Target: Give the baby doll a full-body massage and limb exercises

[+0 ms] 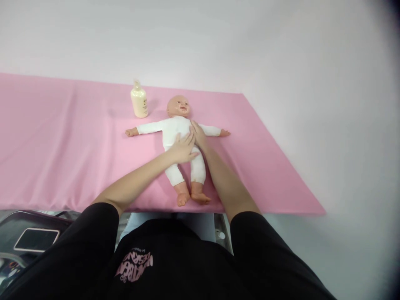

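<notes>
A baby doll [175,125] in a white bodysuit lies on its back on a pink cloth [62,137], arms spread, head towards the far wall. My left hand [183,148] lies flat on the doll's belly, fingers together. My right hand [197,134] rests flat against the doll's chest and side, just beside my left hand. Neither hand holds anything.
A cream lotion bottle [139,100] stands upright on the cloth beside the doll's head. The cloth's near edge runs just past the doll's feet [190,198]. A dark tray with a phone-like device [36,239] sits at the lower left. White surface lies to the right.
</notes>
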A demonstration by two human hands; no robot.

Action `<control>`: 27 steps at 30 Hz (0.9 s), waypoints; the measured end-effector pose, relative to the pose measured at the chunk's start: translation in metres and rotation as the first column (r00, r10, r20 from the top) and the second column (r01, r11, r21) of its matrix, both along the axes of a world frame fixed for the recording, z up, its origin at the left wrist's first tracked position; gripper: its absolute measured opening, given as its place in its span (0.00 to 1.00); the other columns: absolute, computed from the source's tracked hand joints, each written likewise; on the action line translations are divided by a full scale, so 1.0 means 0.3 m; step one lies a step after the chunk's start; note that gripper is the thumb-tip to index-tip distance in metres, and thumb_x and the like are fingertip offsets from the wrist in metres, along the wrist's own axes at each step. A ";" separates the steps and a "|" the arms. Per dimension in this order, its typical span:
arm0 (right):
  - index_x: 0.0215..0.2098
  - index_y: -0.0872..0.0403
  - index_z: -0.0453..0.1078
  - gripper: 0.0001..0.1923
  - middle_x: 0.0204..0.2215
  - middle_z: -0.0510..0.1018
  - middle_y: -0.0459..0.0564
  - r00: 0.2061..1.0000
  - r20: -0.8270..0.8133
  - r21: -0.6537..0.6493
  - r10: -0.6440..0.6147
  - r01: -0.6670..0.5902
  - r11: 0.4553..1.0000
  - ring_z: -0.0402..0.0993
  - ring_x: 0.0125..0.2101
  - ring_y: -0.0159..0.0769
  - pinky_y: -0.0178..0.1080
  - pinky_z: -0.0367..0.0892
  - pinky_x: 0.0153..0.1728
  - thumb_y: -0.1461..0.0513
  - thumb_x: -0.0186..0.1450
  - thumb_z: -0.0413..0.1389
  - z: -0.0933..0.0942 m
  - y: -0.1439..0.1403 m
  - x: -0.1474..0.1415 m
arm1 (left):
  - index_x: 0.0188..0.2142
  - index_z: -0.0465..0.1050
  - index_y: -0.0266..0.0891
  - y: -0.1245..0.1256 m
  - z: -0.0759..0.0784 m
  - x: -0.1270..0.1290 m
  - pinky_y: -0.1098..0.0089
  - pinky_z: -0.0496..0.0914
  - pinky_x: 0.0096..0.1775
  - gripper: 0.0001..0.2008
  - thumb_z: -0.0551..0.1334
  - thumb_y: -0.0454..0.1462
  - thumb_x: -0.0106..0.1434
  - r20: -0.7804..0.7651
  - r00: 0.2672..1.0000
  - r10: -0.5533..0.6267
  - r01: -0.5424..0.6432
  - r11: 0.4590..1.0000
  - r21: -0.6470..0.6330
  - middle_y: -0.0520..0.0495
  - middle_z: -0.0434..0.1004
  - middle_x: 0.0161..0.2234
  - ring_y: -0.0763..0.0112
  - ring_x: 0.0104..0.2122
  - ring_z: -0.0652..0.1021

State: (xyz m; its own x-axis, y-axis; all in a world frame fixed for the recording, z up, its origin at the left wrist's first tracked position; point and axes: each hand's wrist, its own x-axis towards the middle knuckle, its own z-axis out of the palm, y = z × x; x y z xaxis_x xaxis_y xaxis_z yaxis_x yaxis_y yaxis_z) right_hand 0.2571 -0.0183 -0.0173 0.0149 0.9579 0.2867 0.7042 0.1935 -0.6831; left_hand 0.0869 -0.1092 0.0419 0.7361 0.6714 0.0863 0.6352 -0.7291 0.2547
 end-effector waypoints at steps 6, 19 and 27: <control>0.72 0.57 0.61 0.41 0.72 0.64 0.54 0.996 -0.067 0.037 0.057 -0.055 0.998 0.57 0.73 0.45 0.50 0.45 0.77 0.39 0.74 0.37 -0.002 -0.011 0.026 | 0.75 0.45 0.20 -0.260 0.030 0.068 0.44 0.44 0.73 0.48 0.54 0.58 0.72 -0.134 0.954 -0.268 0.261 0.963 -0.066 0.21 0.40 0.75 0.42 0.76 0.44; 0.72 0.56 0.61 0.39 0.72 0.64 0.55 0.992 -0.011 0.139 0.127 -0.124 0.983 0.54 0.75 0.48 0.55 0.46 0.77 0.42 0.75 0.38 0.067 -0.024 -0.015 | 0.75 0.51 0.34 0.136 0.012 -0.086 0.46 0.44 0.74 0.32 0.50 0.42 0.76 0.048 0.998 0.050 -0.050 0.999 0.000 0.37 0.50 0.76 0.54 0.76 0.52; 0.63 0.52 0.74 0.33 0.65 0.76 0.50 0.855 0.221 0.083 0.470 -0.496 0.864 0.65 0.70 0.41 0.50 0.52 0.75 0.48 0.78 0.36 0.156 -0.093 -0.137 | 0.60 0.76 0.32 0.220 -0.070 -0.108 0.53 0.62 0.69 0.23 0.58 0.37 0.69 0.290 0.952 -0.098 0.083 0.994 0.064 0.36 0.75 0.64 0.53 0.66 0.72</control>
State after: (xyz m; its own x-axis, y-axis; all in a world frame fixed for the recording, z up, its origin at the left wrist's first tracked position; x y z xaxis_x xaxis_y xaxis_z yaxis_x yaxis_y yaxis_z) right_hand 0.2159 -0.0464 0.0296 -0.5062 0.7830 0.3615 0.6094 0.6214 -0.4924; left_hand 0.0546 -0.0433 0.0209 0.7310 0.5923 0.3389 0.4690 -0.7968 0.3809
